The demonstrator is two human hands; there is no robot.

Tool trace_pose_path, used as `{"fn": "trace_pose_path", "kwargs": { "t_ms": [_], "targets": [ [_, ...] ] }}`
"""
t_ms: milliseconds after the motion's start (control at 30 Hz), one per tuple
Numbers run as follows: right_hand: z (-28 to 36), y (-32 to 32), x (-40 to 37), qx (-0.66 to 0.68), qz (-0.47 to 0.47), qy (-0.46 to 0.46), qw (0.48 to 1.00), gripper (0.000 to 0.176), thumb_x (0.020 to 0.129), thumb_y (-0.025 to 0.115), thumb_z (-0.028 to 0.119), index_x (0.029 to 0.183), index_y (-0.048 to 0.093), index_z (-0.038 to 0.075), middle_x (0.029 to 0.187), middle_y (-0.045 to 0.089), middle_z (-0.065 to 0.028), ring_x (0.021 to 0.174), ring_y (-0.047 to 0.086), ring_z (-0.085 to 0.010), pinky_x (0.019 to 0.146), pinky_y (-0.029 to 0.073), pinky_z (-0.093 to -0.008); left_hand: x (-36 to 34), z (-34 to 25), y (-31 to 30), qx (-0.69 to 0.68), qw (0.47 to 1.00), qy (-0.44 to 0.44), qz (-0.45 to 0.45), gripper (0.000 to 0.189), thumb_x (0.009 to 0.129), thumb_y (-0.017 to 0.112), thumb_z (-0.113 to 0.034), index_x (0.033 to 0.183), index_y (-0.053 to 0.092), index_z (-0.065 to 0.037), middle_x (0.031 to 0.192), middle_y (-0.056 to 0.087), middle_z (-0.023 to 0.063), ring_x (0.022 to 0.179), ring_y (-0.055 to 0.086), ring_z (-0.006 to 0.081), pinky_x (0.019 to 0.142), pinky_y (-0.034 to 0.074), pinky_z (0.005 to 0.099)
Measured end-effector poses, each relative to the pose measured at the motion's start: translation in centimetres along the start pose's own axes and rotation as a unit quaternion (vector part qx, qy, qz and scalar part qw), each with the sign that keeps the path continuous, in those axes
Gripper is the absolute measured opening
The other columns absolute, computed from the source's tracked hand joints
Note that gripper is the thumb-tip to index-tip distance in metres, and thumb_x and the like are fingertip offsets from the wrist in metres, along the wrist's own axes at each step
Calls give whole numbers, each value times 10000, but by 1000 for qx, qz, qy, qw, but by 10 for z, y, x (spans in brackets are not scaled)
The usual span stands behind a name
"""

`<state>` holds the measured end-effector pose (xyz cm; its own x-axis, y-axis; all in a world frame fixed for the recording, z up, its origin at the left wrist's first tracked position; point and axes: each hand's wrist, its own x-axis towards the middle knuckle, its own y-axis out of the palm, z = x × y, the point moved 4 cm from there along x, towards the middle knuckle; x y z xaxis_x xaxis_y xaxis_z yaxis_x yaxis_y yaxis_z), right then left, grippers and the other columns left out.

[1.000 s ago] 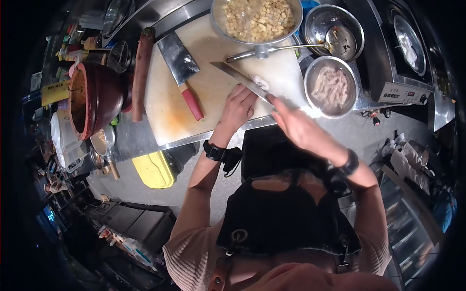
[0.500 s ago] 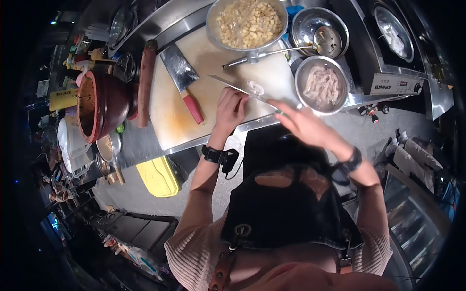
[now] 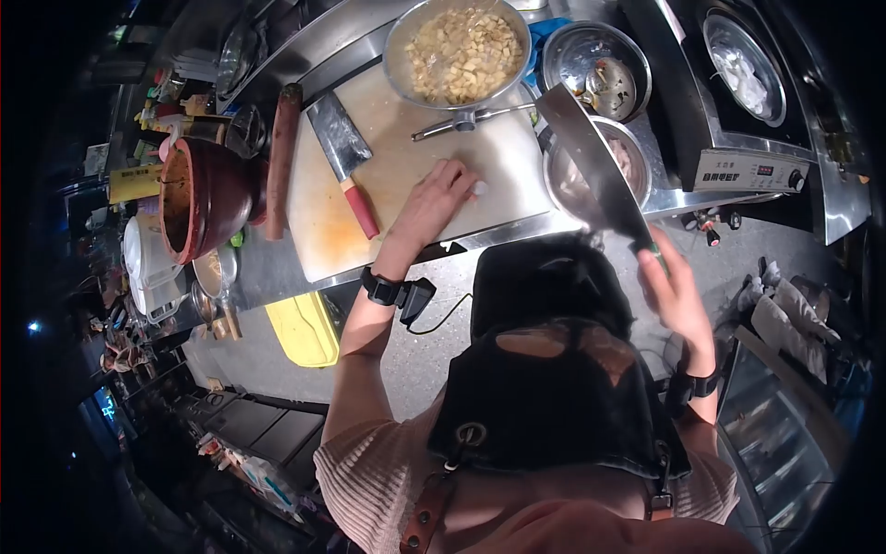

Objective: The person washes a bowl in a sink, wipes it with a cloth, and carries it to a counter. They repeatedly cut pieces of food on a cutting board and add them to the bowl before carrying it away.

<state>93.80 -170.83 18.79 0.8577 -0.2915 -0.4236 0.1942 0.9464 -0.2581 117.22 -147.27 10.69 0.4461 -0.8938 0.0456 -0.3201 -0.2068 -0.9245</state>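
My right hand (image 3: 672,288) is closed around the handle of a long, wide-bladed knife (image 3: 595,152). Its blade points up and left, passing over a metal bowl (image 3: 646,177) of pale meat strips and hiding part of them. My left hand (image 3: 436,201) rests on the white cutting board (image 3: 332,217), fingers curled at a small pale piece of meat (image 3: 479,188). Left of that hand lies a cleaver (image 3: 340,134) with a red handle. Beyond it, a ladle handle (image 3: 471,122) crosses the board.
A bowl of diced pale food (image 3: 461,51) stands at the board's far edge, beside a steel bowl (image 3: 563,69) holding a ladle. A red-brown mortar (image 3: 208,198) and a wooden pestle (image 3: 282,166) are left. An induction cooker (image 3: 752,171) stands right, a yellow bin lid (image 3: 303,331) below.
My right hand has swung the knife right, off the board and over the bowl of meat strips. My left hand has moved slightly to the pale piece.
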Motion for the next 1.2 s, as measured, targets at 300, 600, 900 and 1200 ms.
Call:
{"fn": "trace_pose_path", "kwargs": {
  "t_ms": [300,600,900,1200],
  "targets": [
    [-8,-33,-6,59,5,7,998,409,1006,482,195,1392,447,63,602,454,33,519,411,-37,481,341,-215,-6,2,8,-55,998,-4,-31,236,779,661,-4,1003,594,-35,975,593,89,912,612,273,774,513,359],
    [-24,-67,-12,117,24,-12,993,419,1005,475,167,1397,426,26,598,435,47,487,382,-33,447,312,-206,-16,32,-33,-406,851,-306,-133,234,781,624,83,1003,638,7,938,678,38,859,621,79,744,505,209],
    [-52,-146,-58,241,-129,-34,961,403,1012,464,182,1388,393,53,614,446,13,442,394,-46,404,318,-202,192,-154,-126,-343,938,-1,-44,281,703,635,76,966,641,-22,920,645,15,830,599,72,718,480,229],
    [-102,-216,-84,308,-307,-35,900,388,1023,436,313,1310,411,53,604,428,-22,386,355,-61,356,311,-200,404,-241,-44,-72,978,191,-28,256,729,687,-103,959,649,2,853,641,166,794,631,300,723,487,368]
  ]
}}
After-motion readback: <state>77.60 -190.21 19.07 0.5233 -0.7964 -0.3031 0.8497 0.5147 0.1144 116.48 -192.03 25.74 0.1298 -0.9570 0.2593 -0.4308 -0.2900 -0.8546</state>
